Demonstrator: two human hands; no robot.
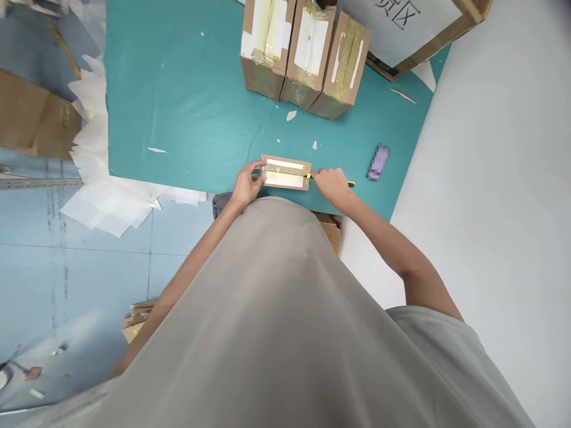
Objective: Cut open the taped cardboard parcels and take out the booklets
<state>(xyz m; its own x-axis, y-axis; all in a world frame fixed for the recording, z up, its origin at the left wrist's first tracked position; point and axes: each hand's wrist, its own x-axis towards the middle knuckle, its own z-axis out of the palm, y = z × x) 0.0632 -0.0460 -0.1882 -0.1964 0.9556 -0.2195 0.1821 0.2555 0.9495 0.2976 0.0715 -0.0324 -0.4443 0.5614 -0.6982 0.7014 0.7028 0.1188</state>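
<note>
A small brown cardboard box [285, 173] with white labels and clear tape lies at the near edge of the green table [178, 119]. My left hand [248, 183] rests on the box's left end, thumb and fingers apart around it. At the right end, my right hand [331, 185] is closed around a yellow and black cutter [351, 184]. The cutter's yellow tip touches or nearly touches the box's right end, along the seam between the labels.
Three taped boxes [307, 56] stand together at the back. A large labelled carton [401, 30] is at back right, a purple blurred item [378, 163] on the right. White sheets [111, 202] hang off the left edge; paper scraps dot the table.
</note>
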